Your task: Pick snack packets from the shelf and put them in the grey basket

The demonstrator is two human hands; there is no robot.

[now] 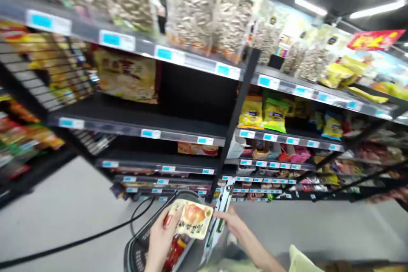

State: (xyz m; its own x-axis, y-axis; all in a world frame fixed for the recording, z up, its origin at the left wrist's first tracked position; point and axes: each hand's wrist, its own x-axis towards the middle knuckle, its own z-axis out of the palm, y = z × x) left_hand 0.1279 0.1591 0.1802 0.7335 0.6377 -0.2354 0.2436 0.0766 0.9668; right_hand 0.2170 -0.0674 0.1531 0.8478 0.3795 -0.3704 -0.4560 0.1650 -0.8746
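Observation:
My left hand (163, 231) is closed around the left end of a flat cream food packet (193, 220) with a round orange-red picture and dark lettering. At the packet's right edge, my right hand (232, 222) pinches it with the thumb in front; its other fingers are mostly hidden. Below the packet is a dark container (140, 246) with a rim, holding red glossy packages (174, 253). A long white and green box or panel (216, 225) stands behind my right hand.
Shelves with blue-and-white price tags (151, 134) rise in front. Large bags of seeds or nuts (191, 12) line the upper shelf. Yellow and green snack bags (274, 114) sit lower right. A black cable or bar (79, 238) crosses the grey floor (63, 204) at left.

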